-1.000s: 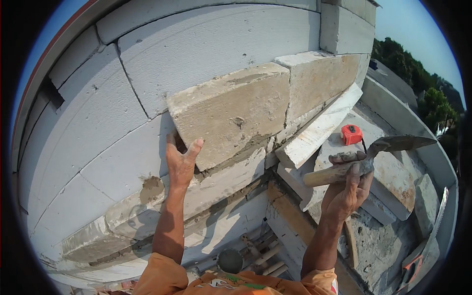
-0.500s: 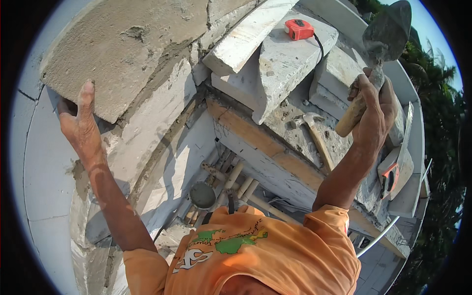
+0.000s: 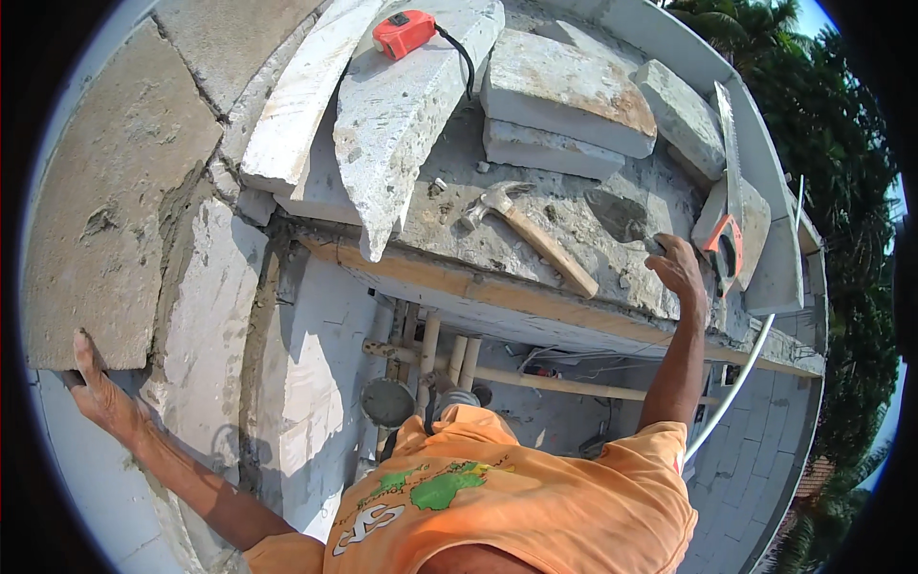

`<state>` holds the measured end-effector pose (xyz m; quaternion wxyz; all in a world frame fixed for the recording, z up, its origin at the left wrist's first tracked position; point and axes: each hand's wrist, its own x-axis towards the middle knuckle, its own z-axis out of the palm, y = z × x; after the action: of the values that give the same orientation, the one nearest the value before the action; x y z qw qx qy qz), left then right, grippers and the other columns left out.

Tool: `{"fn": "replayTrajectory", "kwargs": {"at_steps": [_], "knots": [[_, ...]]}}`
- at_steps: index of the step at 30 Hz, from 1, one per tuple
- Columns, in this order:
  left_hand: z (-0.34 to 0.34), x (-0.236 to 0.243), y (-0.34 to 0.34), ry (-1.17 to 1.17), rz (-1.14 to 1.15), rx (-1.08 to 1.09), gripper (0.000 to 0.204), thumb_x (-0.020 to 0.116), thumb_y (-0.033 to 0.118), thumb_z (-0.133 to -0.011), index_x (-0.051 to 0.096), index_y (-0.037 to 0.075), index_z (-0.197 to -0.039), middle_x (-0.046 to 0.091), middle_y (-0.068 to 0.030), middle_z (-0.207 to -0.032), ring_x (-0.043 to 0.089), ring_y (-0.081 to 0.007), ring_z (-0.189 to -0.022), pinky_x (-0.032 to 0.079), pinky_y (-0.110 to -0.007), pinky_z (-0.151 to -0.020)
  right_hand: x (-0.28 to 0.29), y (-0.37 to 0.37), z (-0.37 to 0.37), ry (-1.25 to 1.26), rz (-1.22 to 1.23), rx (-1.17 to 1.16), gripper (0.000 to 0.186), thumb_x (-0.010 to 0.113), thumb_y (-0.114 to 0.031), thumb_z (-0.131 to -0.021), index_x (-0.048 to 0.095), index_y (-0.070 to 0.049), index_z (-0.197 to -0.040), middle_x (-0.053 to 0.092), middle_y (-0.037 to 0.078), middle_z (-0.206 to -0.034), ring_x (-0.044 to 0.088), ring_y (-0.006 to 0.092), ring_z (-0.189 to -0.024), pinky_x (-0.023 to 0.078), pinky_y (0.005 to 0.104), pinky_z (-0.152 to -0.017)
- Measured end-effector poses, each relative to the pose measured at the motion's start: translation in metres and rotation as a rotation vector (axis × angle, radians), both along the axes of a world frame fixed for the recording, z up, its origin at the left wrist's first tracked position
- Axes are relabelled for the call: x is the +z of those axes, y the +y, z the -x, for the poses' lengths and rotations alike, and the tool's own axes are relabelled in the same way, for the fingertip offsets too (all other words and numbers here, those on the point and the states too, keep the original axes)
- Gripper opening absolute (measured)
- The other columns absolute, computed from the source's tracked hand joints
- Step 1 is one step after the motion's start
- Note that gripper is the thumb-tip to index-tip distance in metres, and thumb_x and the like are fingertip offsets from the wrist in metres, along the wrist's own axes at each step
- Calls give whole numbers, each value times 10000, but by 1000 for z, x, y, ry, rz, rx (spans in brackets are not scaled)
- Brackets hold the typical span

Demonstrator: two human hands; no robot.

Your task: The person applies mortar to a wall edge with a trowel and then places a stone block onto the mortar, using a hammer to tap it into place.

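My left hand (image 3: 107, 407) grips the near lower edge of a large grey-brown concrete block (image 3: 120, 210), thumb on its top face and fingers mostly hidden at the edge. At the right, my right hand (image 3: 681, 270) is low over the rough mortar-covered ledge (image 3: 564, 212), its fingers curled round the handle end of a trowel (image 3: 618, 216). The trowel's blade lies against the ledge, and most of its handle is hidden by the hand. Left of that hand, a claw hammer (image 3: 535, 237) with a wooden handle rests on the ledge.
A red tape measure (image 3: 404, 34) sits on a jagged white block piece (image 3: 406, 105). Stacked blocks (image 3: 569, 91) stand behind the hammer. A handsaw (image 3: 732, 206) with an orange-and-black handle leans at the right. Below the ledge are a bucket (image 3: 387, 402) and bamboo poles (image 3: 545, 381).
My right hand has come down from the air, bringing the trowel onto the ledge. My left hand stays at the block's edge. The view has swung to the right.
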<state>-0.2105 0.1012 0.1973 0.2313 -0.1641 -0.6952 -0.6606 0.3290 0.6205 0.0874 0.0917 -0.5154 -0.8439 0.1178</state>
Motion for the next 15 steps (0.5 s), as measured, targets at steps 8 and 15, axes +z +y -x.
{"fn": "replayTrajectory", "kwargs": {"at_steps": [8, 15], "knots": [[8, -2, -7, -18, 14, 16, 673, 751, 319, -891, 477, -63, -1372, 538, -148, -1342, 557, -240, -1182, 478, -386, -1015, -54, 29, -24, 63, 21, -10, 388, 630, -156, -713, 673, 18, -1057, 679, 268, -993, 641, 436, -973, 495, 464, -851], [12, -6, -16, -118, -41, 43, 597, 733, 315, -905, 521, -45, -1331, 559, -132, -1310, 572, -219, -1164, 486, -362, -1005, -15, 1, 41, -121, -462, 85, 435, 694, -117, -809, 639, -39, -1233, 641, 182, -1118, 653, 379, -923, 500, 455, -832]]}}
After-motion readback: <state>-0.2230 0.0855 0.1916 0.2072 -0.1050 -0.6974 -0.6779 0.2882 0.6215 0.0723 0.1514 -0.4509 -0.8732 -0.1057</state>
